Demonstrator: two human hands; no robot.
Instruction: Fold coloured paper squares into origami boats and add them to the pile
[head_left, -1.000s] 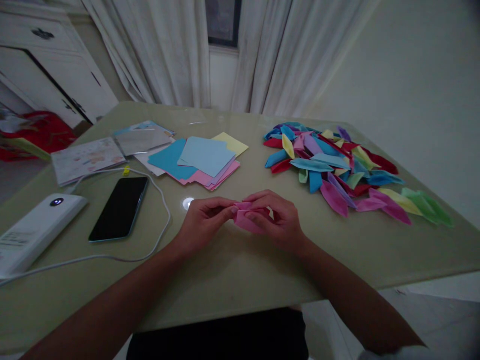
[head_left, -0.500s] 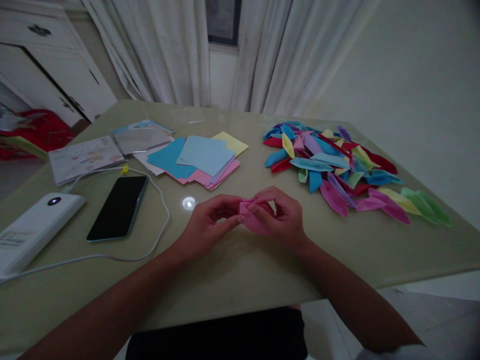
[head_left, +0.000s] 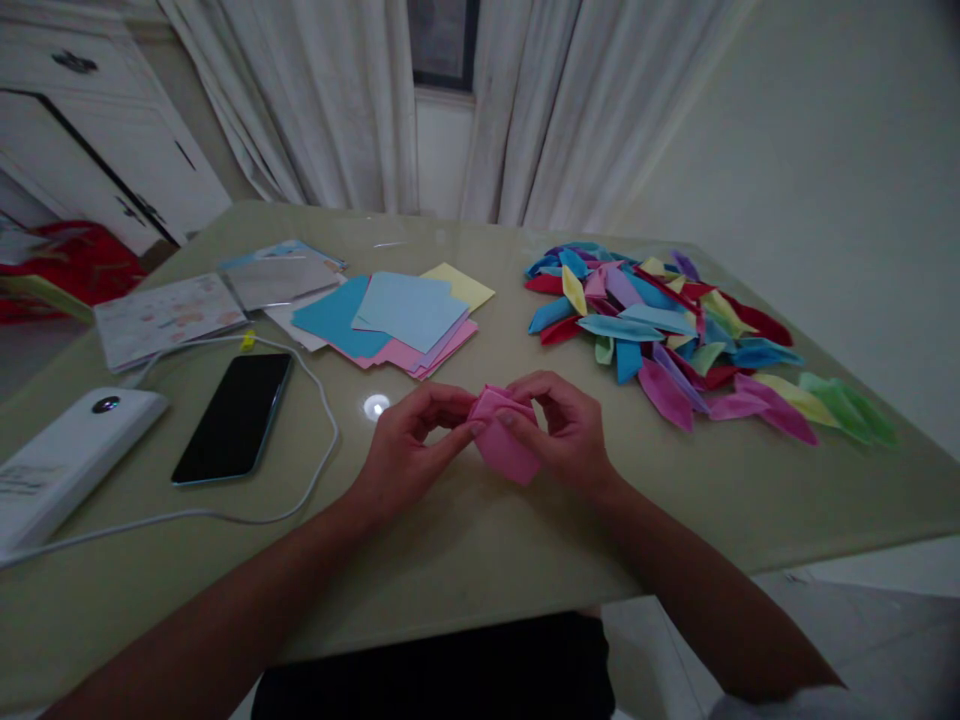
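Observation:
Between both hands is a pink folded paper [head_left: 508,450], held just above the table near its front. My left hand [head_left: 420,440] pinches its upper left edge between thumb and fingers. On the other side, my right hand [head_left: 564,430] grips the upper right part, the thumb lying across its front face. The fingers hide parts of the paper's top and back. Beyond my hands lies a loose stack of coloured paper sheets [head_left: 412,310], with light blue on top. To the right is a pile of folded paper pieces [head_left: 637,310] in many colours.
At the left lie a black phone [head_left: 234,420], a white power bank [head_left: 79,465] and a looping white cable [head_left: 330,440]. Cards and clear packets [head_left: 169,318] rest farther back on the table [head_left: 450,580]. Curtains [head_left: 315,100] hang behind it.
The pink paper has been tilted, so more of its front face and a lower point show below my fingers. Both hands keep hold of it in nearly the same place.

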